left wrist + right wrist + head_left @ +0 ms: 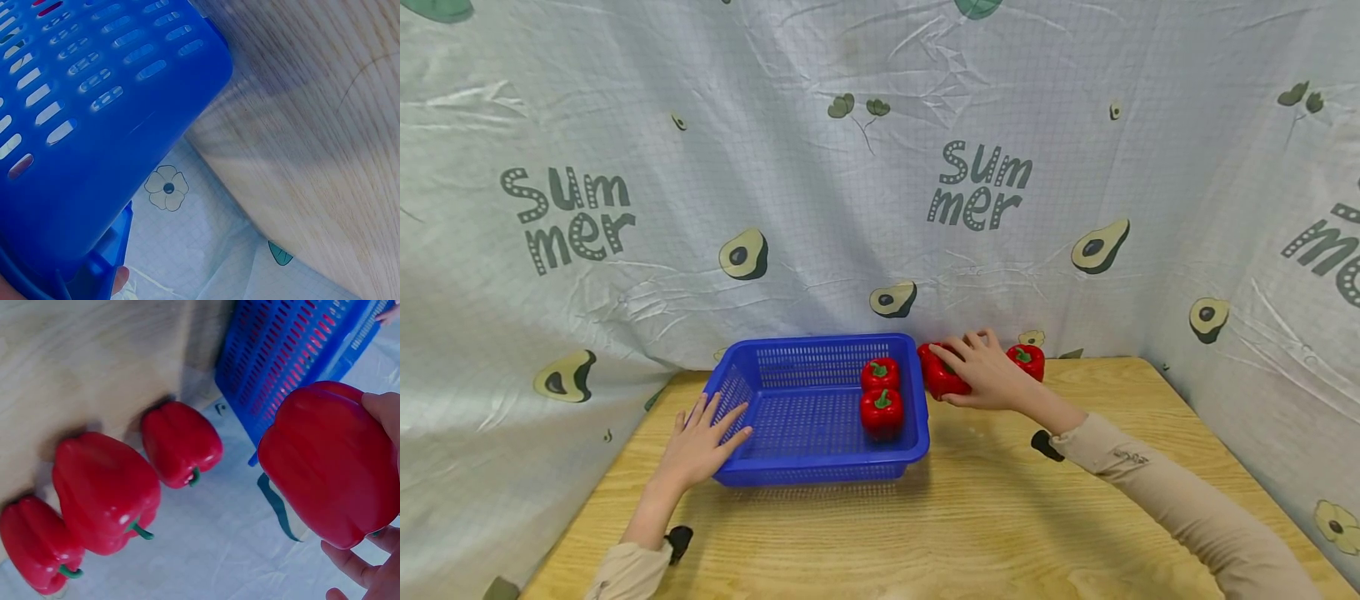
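Note:
My right hand (988, 375) grips a red bell pepper (337, 465) just beyond the right wall of the blue plastic basket (812, 460). Thumb and fingers lie around its sides in the right wrist view. Two more red peppers stand inside the basket along its right side, a front one (882, 417) and a back one (880, 372), green stems up. My left hand (700, 446) rests on the basket's left rim with spread, fairly straight fingers. In the left wrist view, only fingertips (120, 279) show at the rim.
Three other peppers sit on the wooden table (1000, 517), including a near one (181, 444), a middle one (106, 494) and an outer one (40, 544). My right hand partly hides this group in the head view. A printed curtain (820, 183) hangs behind the table.

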